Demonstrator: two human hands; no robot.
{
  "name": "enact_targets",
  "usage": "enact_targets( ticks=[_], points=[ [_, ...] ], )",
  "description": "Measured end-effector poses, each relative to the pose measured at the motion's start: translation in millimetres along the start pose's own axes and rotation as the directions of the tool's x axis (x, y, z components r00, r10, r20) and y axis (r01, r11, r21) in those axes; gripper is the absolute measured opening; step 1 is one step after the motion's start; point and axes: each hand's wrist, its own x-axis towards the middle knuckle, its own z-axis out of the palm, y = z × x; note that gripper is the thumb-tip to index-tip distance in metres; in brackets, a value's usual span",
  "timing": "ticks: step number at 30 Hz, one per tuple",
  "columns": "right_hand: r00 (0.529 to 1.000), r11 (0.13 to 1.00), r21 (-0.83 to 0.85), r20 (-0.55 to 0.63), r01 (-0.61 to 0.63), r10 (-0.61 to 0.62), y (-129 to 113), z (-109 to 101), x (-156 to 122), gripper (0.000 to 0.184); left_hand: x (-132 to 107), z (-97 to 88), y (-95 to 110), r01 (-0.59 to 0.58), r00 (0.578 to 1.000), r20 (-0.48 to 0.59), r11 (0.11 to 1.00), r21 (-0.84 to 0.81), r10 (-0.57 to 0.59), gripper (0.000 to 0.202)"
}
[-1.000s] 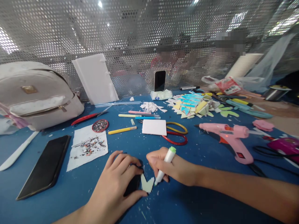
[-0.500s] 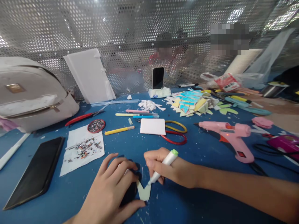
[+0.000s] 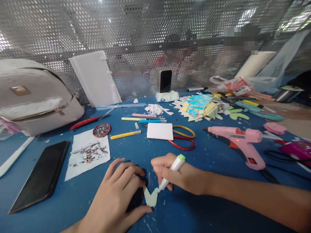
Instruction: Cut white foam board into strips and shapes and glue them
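Note:
My right hand (image 3: 178, 174) is closed around a white marker with a pale green end (image 3: 171, 171); its tip touches a small pale green V-shaped foam piece (image 3: 150, 197) on the blue table (image 3: 73, 200). My left hand (image 3: 116, 197) lies with bent fingers over a dark object (image 3: 136, 199) beside the foam piece, thumb against the piece's lower edge.
A black phone (image 3: 39, 176) and a white sheet with glitter bits (image 3: 88, 155) lie to the left. A pink glue gun (image 3: 239, 140), scissors (image 3: 183, 139), a white card (image 3: 160, 131), pens and a heap of coloured foam scraps (image 3: 200, 110) lie beyond. A white backpack (image 3: 34, 97) stands far left.
The marker tip has shifted along the foam piece's right arm. The view has drifted slightly; my left hand has stayed on the piece.

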Motion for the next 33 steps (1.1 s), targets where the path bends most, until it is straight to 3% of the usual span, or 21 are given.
enact_targets(
  ticks=[33],
  points=[
    [1.0, 1.0, 0.024, -0.003, 0.013, -0.013, -0.8, 0.1, 0.0, 0.047, 1.1, -0.5, 1.4, 0.008, 1.0, 0.008, 0.999, -0.035, -0.008, 0.03]
  ],
)
